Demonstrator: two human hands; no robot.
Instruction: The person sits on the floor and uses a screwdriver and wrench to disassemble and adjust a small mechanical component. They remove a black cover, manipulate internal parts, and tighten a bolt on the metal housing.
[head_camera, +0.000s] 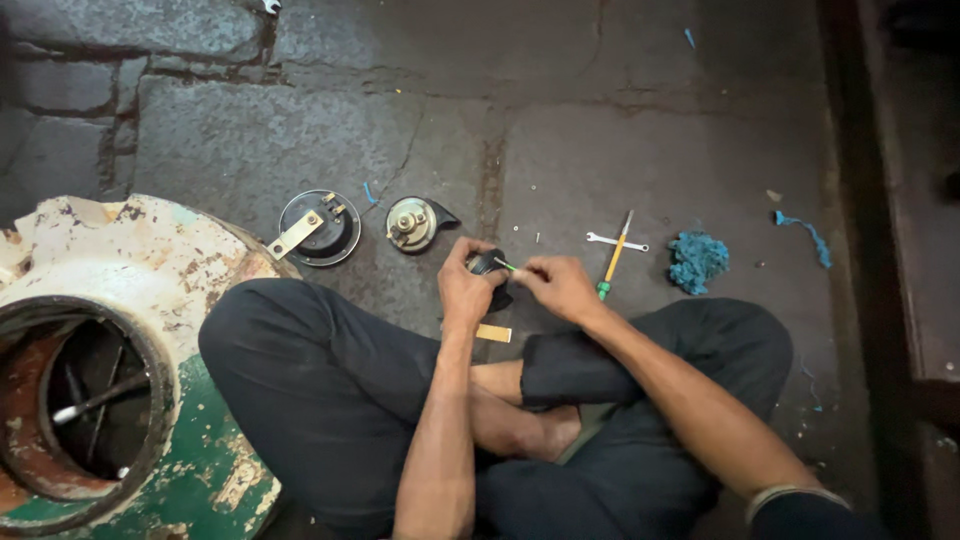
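Above the crossed legs, the left hand (466, 290) clamps a small black round part (489, 264) steady, so the right hand (556, 287) can pinch a thin green-tipped tool (507, 265) against it.

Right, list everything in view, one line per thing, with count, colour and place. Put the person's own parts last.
black round part: one, black, held in the left hand
thin green tool: one, green, pinched in the right hand, tip at the black part
disc with metal bracket: one, black, floor left of centre
round metal part: one, brassy grey, floor beside the disc
spanner: one, silver, floor right of the hands
screwdriver: one, yellow and green, across the spanner
rag: one, blue, floor right
drum: one, white and green, rusty, lower left
left hand: one
right hand: one
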